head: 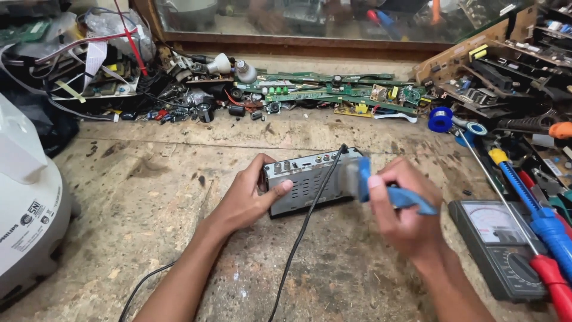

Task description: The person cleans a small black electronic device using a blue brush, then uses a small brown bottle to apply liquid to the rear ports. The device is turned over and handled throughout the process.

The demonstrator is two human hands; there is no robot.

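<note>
— What's that big white thing off at nine o'clock?

— A rounded white appliance (27,209) at the edge of the wooden workbench (149,197), with a small dark printed label low on its side. Going down in size, there's the grey metal box (310,180), near the middle of the bench: flat, rectangular, slotted vents along its top, a row of round sockets along the far face. A thin black cable (304,229) runs from its far edge across the top and down toward six o'clock.

— And the hands?

— The left hand (247,200) grips the box's nine o'clock end, fingers wrapped behind it, thumb (280,188) pressed flat on the top. The right hand (402,206) is closed tight round the blue handle of a brush (381,189); the brush head is blurred, sitting against the box's three o'clock end. So the box lies between the two hands, touching both the left fingers and the brush.

— Anything with markings nearby?

— At four o'clock, an analogue multimeter (503,244), dark case with a pale dial face and a round selector. Beside it, screwdrivers (545,232) with blue and red handles. At two o'clock, a blue spool (441,119). Green circuit boards (333,92) line the bench at twelve o'clock, some bearing small yellow parts.
</note>
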